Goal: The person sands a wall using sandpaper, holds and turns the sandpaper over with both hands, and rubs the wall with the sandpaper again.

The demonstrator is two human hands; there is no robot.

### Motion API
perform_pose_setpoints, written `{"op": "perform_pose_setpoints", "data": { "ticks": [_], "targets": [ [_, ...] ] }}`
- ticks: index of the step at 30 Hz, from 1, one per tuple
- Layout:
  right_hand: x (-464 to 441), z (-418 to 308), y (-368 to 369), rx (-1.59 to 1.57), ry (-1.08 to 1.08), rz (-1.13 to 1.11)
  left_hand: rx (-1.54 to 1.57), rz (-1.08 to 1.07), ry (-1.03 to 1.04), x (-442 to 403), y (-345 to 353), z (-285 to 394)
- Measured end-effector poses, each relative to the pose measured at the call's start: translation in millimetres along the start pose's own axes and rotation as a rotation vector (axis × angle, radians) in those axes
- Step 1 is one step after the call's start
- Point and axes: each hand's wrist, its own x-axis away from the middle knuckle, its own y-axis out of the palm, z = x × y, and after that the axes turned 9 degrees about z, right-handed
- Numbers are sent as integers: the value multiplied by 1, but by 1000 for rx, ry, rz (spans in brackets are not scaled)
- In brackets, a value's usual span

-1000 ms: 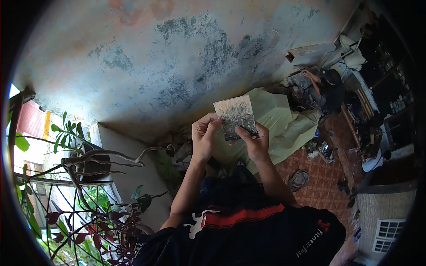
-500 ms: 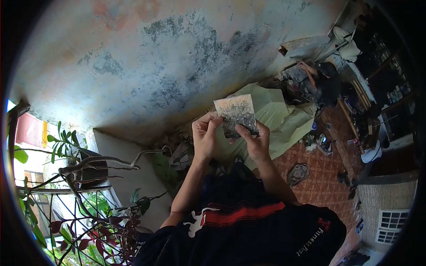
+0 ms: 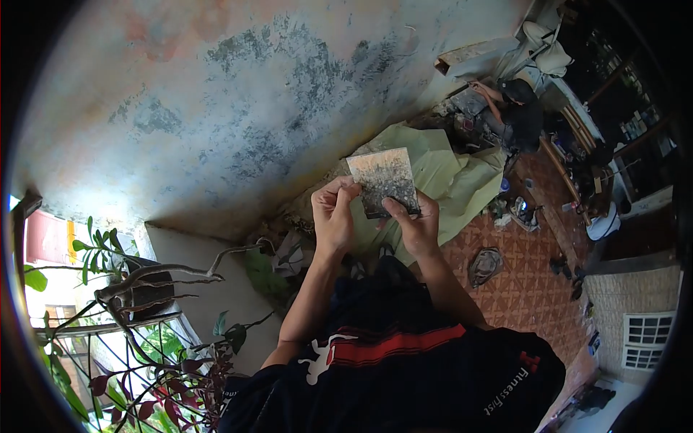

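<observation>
A flat square piece (image 3: 384, 180), pale at its top and speckled dark grey lower down, is held up in front of my chest. My left hand (image 3: 334, 211) pinches its left edge between thumb and fingers. My right hand (image 3: 417, 222) grips its lower right corner, with the thumb lying on the speckled face and the other fingers mostly hidden behind. Below and behind the piece a pale green sheet (image 3: 462, 180) is spread beside the wall (image 3: 238, 94), whose paint is stained and peeling.
Another person (image 3: 521, 115) in dark clothes crouches at the far end of the wall. A crumpled bag-like thing (image 3: 486, 266) lies on the red tiled floor (image 3: 516, 289). Potted plants (image 3: 151, 285) with branching stems stand at left, and wooden poles (image 3: 559, 169) at right.
The view has shifted, so the wall, sheet and other person appear farther left. Both my hands keep their hold on the piece, which has barely moved relative to my body.
</observation>
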Motion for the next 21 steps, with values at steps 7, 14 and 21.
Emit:
{"op": "perform_pose_setpoints", "data": {
  "ticks": [7,14,21],
  "targets": [
    [1,6,-2,-68,41,33,0,-19,-37,3,4,2],
    [-2,11,-2,-70,147,-18,22,-44,-137,4,0,0],
    [5,19,-4,-9,151,-64,94,-63,-191,2,9,15]
  ]
}}
